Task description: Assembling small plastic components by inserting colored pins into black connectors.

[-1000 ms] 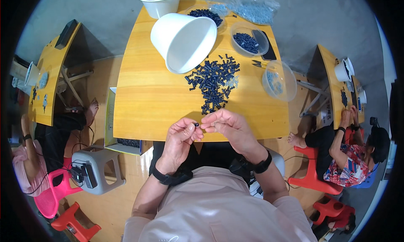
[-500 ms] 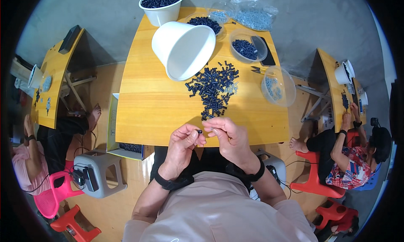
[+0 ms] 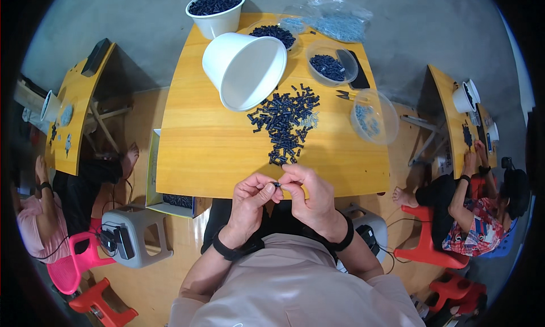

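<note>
Just off the table's near edge, my left hand pinches a small black plastic tube-like piece between thumb and fingers. My right hand meets it from the other side, thumb and forefinger closed at the piece's end. Whatever those right fingertips grip is hidden. Beyond my hands, a loose pile of similar black pieces spreads over the wooden table. A few thin silvery screws lie at the pile's right side. A white bucket rests tipped over behind the pile, its mouth toward it.
Farther back stand a white bucket full of black pieces, clear tubs of black pieces and a bag of screws. At right are a tub of screws, small snips and a phone. People sit at side tables.
My right hand has come in to the left, so its fingertips now touch the black piece. Before, they were apart from it, with a tiny silvery thing between them.
</note>
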The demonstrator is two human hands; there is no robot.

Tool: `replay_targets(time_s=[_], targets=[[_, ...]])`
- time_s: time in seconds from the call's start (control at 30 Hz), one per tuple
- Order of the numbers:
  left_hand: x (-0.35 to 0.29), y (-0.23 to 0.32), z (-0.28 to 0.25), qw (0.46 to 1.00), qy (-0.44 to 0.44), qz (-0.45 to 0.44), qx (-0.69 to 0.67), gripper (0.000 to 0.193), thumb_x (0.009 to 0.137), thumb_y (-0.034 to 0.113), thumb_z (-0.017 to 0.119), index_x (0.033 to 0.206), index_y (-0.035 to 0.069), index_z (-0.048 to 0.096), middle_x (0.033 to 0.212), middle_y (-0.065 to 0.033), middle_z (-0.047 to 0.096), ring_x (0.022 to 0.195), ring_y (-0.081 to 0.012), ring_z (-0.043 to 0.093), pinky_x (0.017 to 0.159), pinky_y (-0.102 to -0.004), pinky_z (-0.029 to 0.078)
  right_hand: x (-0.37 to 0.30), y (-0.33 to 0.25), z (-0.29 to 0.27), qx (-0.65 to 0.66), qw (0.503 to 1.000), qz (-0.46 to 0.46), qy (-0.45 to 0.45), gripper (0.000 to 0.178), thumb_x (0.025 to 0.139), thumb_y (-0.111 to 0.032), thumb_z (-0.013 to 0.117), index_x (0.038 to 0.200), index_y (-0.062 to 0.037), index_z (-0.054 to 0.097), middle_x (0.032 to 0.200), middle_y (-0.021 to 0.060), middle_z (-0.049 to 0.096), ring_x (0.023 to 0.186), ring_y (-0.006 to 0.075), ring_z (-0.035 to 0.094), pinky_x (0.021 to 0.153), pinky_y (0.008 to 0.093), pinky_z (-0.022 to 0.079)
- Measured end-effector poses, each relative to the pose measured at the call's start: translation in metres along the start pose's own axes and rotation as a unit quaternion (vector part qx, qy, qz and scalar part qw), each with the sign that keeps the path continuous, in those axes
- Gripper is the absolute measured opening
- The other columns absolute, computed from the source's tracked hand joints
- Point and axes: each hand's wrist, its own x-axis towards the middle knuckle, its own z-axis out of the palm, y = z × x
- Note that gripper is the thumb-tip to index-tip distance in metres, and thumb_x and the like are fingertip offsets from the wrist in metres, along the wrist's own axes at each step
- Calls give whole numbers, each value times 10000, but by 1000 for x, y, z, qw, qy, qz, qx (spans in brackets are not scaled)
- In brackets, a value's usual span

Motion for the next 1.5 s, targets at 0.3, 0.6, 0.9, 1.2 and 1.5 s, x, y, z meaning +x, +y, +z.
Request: replay_targets(time_s=[0.3,0.6,0.9,1.2,1.5], targets=[[-3,-5,3,999,-11,38,22,46,866,33,588,871,-11,604,753,-86,647,689,-125,605,683,-238,485,2,-5,-7,-50,996,-69,-19,347,752,56,619,1076,-32,533,741,81,614,614,220,593,537,305,477],[-6,-4,6,998,-24,36,-36,58,860,45,600,876,-11,600,754,-94,644,694,-136,610,690,-252,487,-1,-12,-3,70,996,37,41,285,760,65,619,1022,-25,556,701,83,607,570,201,597,520,280,472],[-7,-8,9,997,-33,49,-39,73,857,45,607,882,-23,596,784,-103,645,707,-140,605,697,-260,484,-4,-19,-5,-96,990,-79,73,147,719,52,674,815,-39,610,709,86,630,593,232,614,533,289,474],[-13,-12,18,995,7,72,-74,59,862,41,595,860,-18,589,768,-90,635,704,-146,595,699,-265,474,-16,-20,1,-160,973,-154,67,247,723,84,630,943,-21,588,726,94,634,634,228,637,571,282,508],[-11,-11,15,991,-33,45,-122,77,874,62,576,860,-14,587,768,-104,637,704,-157,598,699,-269,473,-9,-22,-4,-119,984,-111,66,220,716,111,618,897,-13,599,727,92,621,586,216,610,531,277,477]])
